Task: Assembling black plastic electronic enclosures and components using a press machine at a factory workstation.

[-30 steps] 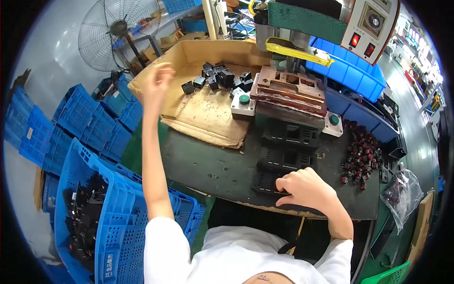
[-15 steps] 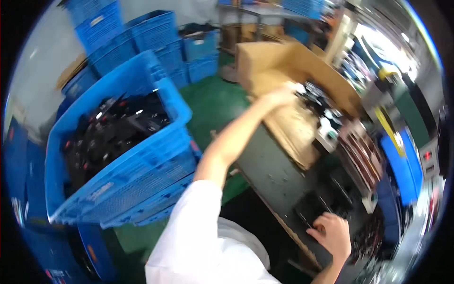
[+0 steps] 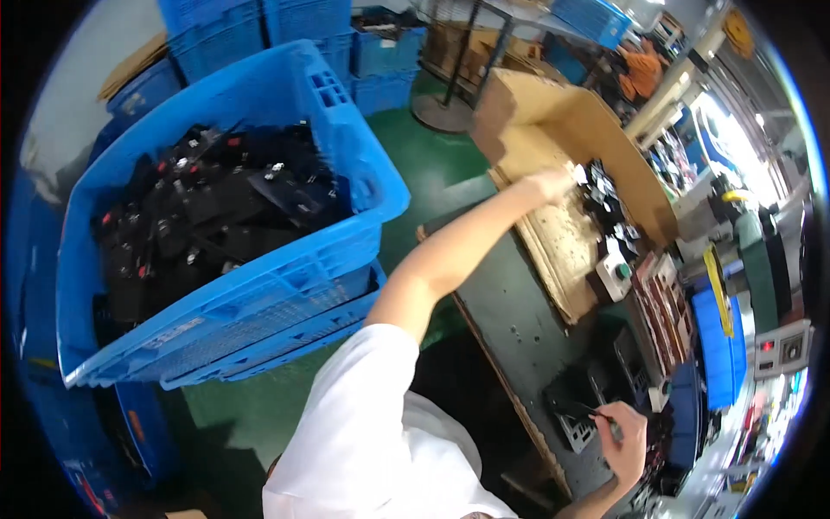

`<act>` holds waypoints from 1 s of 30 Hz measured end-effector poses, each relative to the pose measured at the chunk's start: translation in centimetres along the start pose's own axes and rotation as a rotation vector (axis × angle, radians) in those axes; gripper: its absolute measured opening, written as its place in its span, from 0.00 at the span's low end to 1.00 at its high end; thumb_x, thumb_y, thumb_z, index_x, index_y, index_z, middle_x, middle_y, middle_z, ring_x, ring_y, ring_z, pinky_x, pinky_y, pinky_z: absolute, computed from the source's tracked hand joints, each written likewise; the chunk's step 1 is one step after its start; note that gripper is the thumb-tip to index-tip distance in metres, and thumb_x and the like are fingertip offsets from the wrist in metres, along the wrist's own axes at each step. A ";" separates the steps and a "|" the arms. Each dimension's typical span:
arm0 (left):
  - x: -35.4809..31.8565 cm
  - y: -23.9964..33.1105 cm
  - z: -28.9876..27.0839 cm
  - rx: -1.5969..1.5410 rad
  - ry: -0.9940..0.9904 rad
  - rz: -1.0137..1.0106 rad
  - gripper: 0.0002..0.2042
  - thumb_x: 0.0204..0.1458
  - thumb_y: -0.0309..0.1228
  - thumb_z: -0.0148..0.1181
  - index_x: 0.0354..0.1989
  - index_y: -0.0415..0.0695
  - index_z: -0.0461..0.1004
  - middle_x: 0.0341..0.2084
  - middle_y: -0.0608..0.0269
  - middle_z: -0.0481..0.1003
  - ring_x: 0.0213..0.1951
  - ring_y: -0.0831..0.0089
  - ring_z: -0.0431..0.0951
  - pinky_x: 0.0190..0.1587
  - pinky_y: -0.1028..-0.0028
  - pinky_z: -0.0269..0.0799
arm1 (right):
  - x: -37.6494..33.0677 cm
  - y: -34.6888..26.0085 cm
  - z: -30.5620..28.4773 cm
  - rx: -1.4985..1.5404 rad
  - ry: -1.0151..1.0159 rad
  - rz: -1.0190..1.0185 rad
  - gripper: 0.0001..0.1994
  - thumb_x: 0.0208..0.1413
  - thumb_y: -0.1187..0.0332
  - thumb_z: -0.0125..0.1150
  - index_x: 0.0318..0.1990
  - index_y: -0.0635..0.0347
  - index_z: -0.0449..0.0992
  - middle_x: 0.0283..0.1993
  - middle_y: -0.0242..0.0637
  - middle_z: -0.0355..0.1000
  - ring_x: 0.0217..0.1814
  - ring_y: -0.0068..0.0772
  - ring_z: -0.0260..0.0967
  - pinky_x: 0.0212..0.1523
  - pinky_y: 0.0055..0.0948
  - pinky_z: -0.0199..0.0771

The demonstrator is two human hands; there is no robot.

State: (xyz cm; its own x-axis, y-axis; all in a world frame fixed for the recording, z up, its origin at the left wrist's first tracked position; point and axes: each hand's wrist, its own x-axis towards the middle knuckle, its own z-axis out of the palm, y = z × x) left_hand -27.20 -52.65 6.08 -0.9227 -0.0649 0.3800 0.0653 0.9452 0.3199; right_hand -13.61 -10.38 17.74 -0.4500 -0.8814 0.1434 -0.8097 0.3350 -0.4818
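My left arm reaches out to an open cardboard box [image 3: 519, 149] on the bench. There my left hand [image 3: 553, 184] is blurred at a pile of black and silvery parts [image 3: 608, 203], and its fingers cannot be made out. Closer to me, my right hand [image 3: 624, 437] pinches a thin dark piece [image 3: 592, 410] between thumb and fingers. That piece lies over a black and grey metal block [image 3: 577, 432] with slots, on the dark green bench top [image 3: 512, 324]. A second black block [image 3: 630, 356] sits just beyond it.
A big blue crate [image 3: 259, 290] full of black parts [image 3: 233, 203] stands at the left on other crates. A white button box with a green button [image 3: 616, 272], brown boards [image 3: 659, 290] and a blue bin [image 3: 719, 346] line the bench's right side. A co-worker in orange [image 3: 641, 71] is far back.
My view has shifted and steadied. My left hand remains at the parts in the cardboard box. My right hand now shows a thin dark piece in its fingers, over the block.
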 end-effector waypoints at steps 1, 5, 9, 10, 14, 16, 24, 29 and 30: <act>-0.4 -1.5 0.5 -0.048 0.101 0.052 0.21 0.35 0.29 0.60 0.39 0.35 0.66 0.41 0.41 0.66 0.44 0.49 0.69 0.46 0.60 0.66 | 0.3 -0.3 -0.7 0.036 -0.059 -0.019 0.03 0.40 0.81 0.58 0.26 0.67 0.72 0.26 0.42 0.72 0.27 0.40 0.70 0.28 0.27 0.69; -0.8 -1.6 0.1 0.011 0.012 -0.060 0.22 0.40 0.30 0.61 0.45 0.35 0.64 0.44 0.42 0.67 0.48 0.52 0.67 0.50 0.62 0.65 | 0.6 1.2 -2.0 0.210 0.183 -0.022 0.03 0.41 0.82 0.59 0.26 0.69 0.73 0.26 0.40 0.73 0.26 0.30 0.70 0.29 0.23 0.68; -2.9 0.8 -2.6 -0.135 0.142 0.114 0.25 0.34 0.31 0.59 0.45 0.36 0.66 0.42 0.41 0.66 0.47 0.48 0.65 0.50 0.62 0.62 | 4.2 4.4 -3.6 -0.482 0.772 -0.032 0.09 0.46 0.80 0.58 0.37 0.63 0.76 0.31 0.43 0.74 0.29 0.37 0.73 0.31 0.24 0.69; -3.5 -0.9 -2.5 -0.125 0.225 0.143 0.24 0.34 0.31 0.60 0.43 0.35 0.67 0.39 0.42 0.68 0.43 0.48 0.67 0.47 0.63 0.64 | 5.0 5.6 -3.8 -0.539 0.792 -0.013 0.12 0.47 0.79 0.57 0.41 0.57 0.76 0.34 0.41 0.74 0.32 0.39 0.73 0.33 0.26 0.69; -2.9 3.2 -3.9 -0.106 0.119 -0.002 0.21 0.34 0.30 0.63 0.39 0.35 0.69 0.36 0.46 0.70 0.41 0.52 0.71 0.44 0.64 0.67 | 6.5 11.0 -5.1 -0.537 0.664 0.066 0.13 0.46 0.76 0.56 0.41 0.56 0.76 0.40 0.39 0.73 0.40 0.41 0.72 0.38 0.28 0.72; -2.8 3.9 -3.9 -0.105 0.107 -0.008 0.21 0.34 0.30 0.64 0.39 0.35 0.69 0.36 0.46 0.71 0.41 0.52 0.71 0.44 0.64 0.67 | 7.6 12.9 -5.0 -0.456 0.631 -0.063 0.09 0.47 0.72 0.58 0.38 0.60 0.77 0.39 0.40 0.74 0.41 0.41 0.71 0.40 0.29 0.71; -3.0 4.6 -3.8 -0.058 0.134 0.063 0.20 0.35 0.29 0.64 0.40 0.36 0.70 0.37 0.48 0.71 0.41 0.53 0.71 0.44 0.66 0.67 | 10.6 15.2 -6.3 -0.308 0.518 -0.171 0.08 0.45 0.69 0.63 0.33 0.62 0.78 0.37 0.39 0.75 0.40 0.38 0.71 0.43 0.30 0.70; -2.8 6.2 -4.4 -0.064 0.125 0.097 0.19 0.39 0.30 0.63 0.42 0.41 0.69 0.40 0.54 0.71 0.42 0.55 0.72 0.42 0.65 0.69 | 10.6 16.2 -7.1 -0.138 0.472 -0.086 0.08 0.45 0.65 0.64 0.30 0.60 0.80 0.35 0.38 0.74 0.38 0.37 0.70 0.42 0.30 0.69; -2.8 6.7 -4.6 -0.057 0.116 0.097 0.19 0.39 0.30 0.63 0.42 0.41 0.69 0.40 0.54 0.71 0.42 0.55 0.72 0.42 0.65 0.69 | 10.6 16.3 -6.9 -0.157 0.483 -0.100 0.08 0.44 0.66 0.64 0.30 0.60 0.80 0.35 0.38 0.74 0.38 0.37 0.70 0.43 0.30 0.69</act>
State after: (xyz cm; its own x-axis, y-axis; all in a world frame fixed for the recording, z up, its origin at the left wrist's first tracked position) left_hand -22.43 -47.57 11.16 -0.8611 -0.0139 0.5082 0.1764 0.9293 0.3243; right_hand -34.23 -11.94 17.38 -0.4598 -0.6698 0.5830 -0.8879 0.3351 -0.3153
